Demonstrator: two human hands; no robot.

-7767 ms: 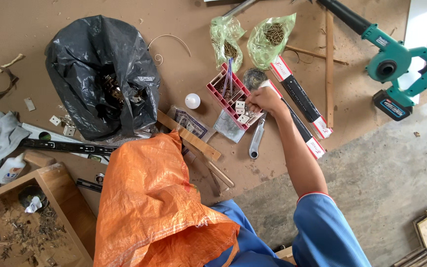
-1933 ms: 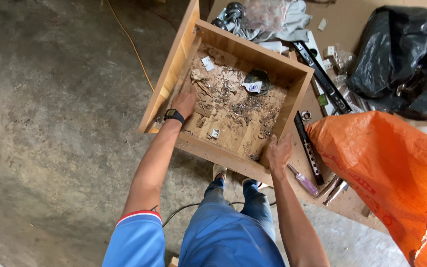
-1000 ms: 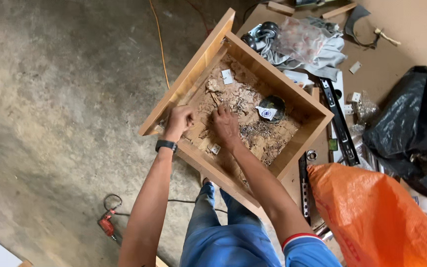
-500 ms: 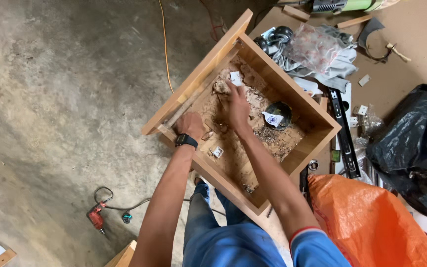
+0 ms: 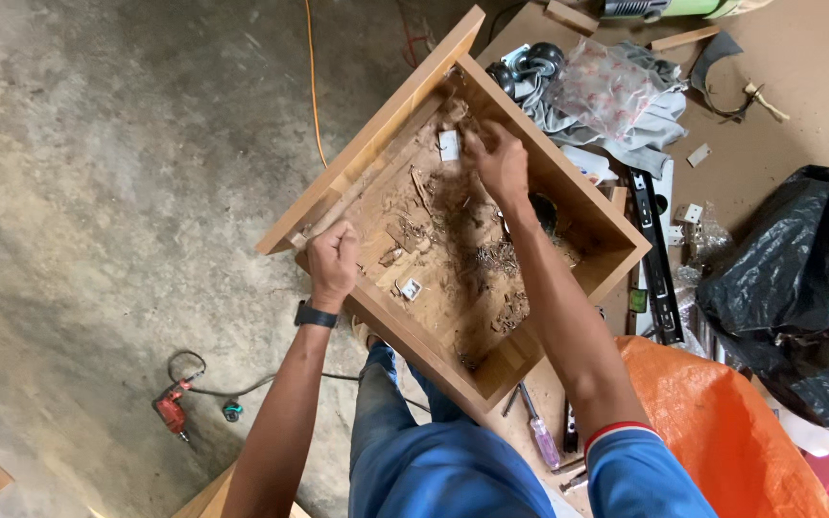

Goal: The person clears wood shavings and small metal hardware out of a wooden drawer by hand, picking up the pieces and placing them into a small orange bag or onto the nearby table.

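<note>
Now the right hand (image 5: 499, 163) has reached farther into the wooden box (image 5: 568, 187).

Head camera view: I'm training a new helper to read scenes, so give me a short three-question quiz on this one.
1. True or false: the left hand grips the rim of the wooden drawer.
2. Where is the right hand? A) inside the drawer B) on the black bag C) on the orange sack
3. What litters the drawer bottom?

Key: 1 true; 2 A; 3 wood scraps and debris.
</note>
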